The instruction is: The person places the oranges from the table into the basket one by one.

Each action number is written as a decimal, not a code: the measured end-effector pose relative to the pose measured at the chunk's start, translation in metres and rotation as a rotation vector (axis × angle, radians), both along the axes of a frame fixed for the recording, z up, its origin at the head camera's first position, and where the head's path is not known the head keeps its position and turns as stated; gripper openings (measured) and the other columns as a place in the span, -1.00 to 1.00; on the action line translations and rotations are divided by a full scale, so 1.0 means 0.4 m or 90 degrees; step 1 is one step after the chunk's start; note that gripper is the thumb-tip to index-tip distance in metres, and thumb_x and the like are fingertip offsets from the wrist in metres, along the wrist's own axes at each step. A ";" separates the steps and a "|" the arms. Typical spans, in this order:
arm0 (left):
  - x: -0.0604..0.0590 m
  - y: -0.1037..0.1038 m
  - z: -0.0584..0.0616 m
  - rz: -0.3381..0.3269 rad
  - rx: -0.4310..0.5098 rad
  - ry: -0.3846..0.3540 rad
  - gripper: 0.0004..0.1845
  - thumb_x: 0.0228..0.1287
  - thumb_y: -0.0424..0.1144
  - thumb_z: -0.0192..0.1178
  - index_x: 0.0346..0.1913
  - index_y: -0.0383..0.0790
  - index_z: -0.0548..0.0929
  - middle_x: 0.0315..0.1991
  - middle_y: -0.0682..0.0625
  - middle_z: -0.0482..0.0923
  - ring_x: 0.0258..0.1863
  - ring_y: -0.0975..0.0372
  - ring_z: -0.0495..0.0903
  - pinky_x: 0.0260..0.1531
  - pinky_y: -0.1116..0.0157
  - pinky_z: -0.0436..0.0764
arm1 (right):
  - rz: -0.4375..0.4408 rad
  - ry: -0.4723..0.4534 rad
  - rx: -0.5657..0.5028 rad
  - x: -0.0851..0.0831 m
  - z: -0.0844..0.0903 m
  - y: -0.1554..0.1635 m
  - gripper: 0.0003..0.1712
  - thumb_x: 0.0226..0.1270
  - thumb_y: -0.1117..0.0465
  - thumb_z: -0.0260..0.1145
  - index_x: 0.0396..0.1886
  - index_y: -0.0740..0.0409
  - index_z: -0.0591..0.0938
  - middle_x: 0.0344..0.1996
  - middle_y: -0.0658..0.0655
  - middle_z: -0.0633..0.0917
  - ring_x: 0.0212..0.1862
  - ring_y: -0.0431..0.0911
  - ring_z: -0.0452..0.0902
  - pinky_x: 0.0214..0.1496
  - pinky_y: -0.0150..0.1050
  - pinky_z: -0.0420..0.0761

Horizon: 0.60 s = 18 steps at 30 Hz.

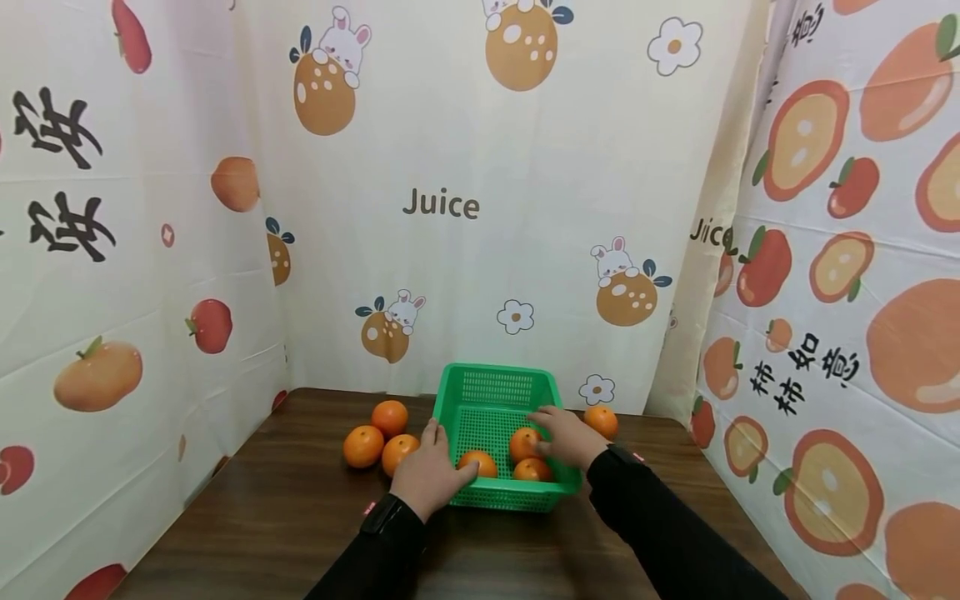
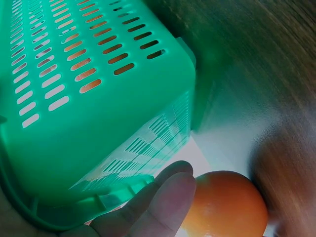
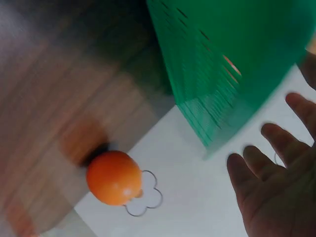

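1. Wood-grain desk (image 1: 262,517) is backed by printed cloth (image 1: 465,275).
2. On it, three oranges (image 1: 523,444) are contained by the green basket (image 1: 498,497).
3. Left grip (image 1: 431,477) and right grip (image 1: 570,439) are spread, unclenched, at its sides.
4. Both sides should be steadied evenly.

The right hand (image 3: 281,192) reaches in from the right edge, its fingers (image 3: 242,170) extended and spread, near a slotted green basket (image 3: 237,98). Orange colour shows through its slots. On the brown wooden counter (image 3: 64,89), well apart from the hand, 1 orange (image 3: 114,178) partly covers 1 outlined flower (image 3: 150,197) on the white backdrop (image 3: 197,197).
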State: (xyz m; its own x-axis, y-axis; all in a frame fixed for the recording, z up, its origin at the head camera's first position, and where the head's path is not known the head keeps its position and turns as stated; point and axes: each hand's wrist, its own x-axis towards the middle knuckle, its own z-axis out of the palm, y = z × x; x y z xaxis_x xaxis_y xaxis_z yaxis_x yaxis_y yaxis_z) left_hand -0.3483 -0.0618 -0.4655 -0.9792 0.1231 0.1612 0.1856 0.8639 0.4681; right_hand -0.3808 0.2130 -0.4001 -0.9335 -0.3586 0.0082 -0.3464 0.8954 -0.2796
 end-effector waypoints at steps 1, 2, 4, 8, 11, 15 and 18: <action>0.000 0.000 0.000 0.000 0.000 0.000 0.11 0.33 0.44 0.14 0.65 -0.36 0.25 0.71 -0.25 0.07 -0.66 0.15 0.43 -0.58 0.20 0.40 | -0.008 0.006 -0.010 0.002 -0.009 0.003 -0.37 0.54 0.11 0.40 0.54 0.05 0.52 0.57 0.29 0.42 0.57 0.29 0.33 0.53 0.25 0.43; 0.000 0.000 0.000 0.001 0.000 -0.001 0.11 0.33 0.44 0.14 0.65 -0.35 0.25 0.71 -0.25 0.07 -0.66 0.15 0.43 -0.58 0.20 0.41 | -0.015 0.014 -0.021 0.004 -0.017 0.006 -0.36 0.55 0.09 0.38 0.55 0.05 0.51 0.59 0.30 0.39 0.59 0.31 0.30 0.54 0.27 0.40; -0.001 0.000 0.002 0.003 -0.003 -0.004 0.10 0.34 0.44 0.14 0.65 -0.35 0.24 0.72 -0.24 0.07 -0.65 0.15 0.44 -0.57 0.20 0.42 | -0.026 0.030 -0.039 0.008 -0.033 0.011 -0.36 0.57 0.05 0.35 0.57 0.04 0.49 0.61 0.30 0.36 0.60 0.33 0.27 0.54 0.31 0.37; -0.004 0.002 0.003 0.007 -0.010 0.001 0.10 0.34 0.44 0.15 0.65 -0.35 0.25 0.71 -0.24 0.09 -0.61 0.16 0.45 -0.53 0.19 0.47 | -0.053 0.060 -0.075 0.015 -0.065 0.022 -0.36 0.62 0.01 0.29 0.59 0.06 0.46 0.63 0.33 0.32 0.61 0.36 0.23 0.54 0.38 0.33; -0.005 0.003 0.002 0.008 -0.008 0.004 0.10 0.33 0.43 0.16 0.64 -0.37 0.26 0.71 -0.25 0.09 -0.60 0.16 0.45 -0.53 0.18 0.47 | -0.074 0.078 -0.110 0.017 -0.090 0.030 -0.35 0.65 0.00 0.25 0.60 0.09 0.43 0.64 0.35 0.29 0.62 0.36 0.19 0.56 0.39 0.28; -0.005 0.004 0.002 0.007 -0.008 -0.001 0.10 0.33 0.43 0.15 0.64 -0.37 0.26 0.71 -0.26 0.09 -0.58 0.15 0.47 -0.50 0.17 0.51 | -0.094 0.092 -0.144 0.024 -0.113 0.034 -0.35 0.68 -0.01 0.20 0.62 0.10 0.41 0.64 0.36 0.28 0.64 0.36 0.17 0.57 0.41 0.25; -0.003 0.004 0.004 0.006 -0.011 0.000 0.10 0.34 0.43 0.15 0.63 -0.38 0.27 0.70 -0.26 0.10 -0.56 0.15 0.48 -0.48 0.16 0.53 | -0.113 0.094 -0.162 0.030 -0.120 0.034 -0.36 0.69 -0.02 0.17 0.62 0.12 0.40 0.63 0.36 0.31 0.63 0.36 0.19 0.56 0.41 0.25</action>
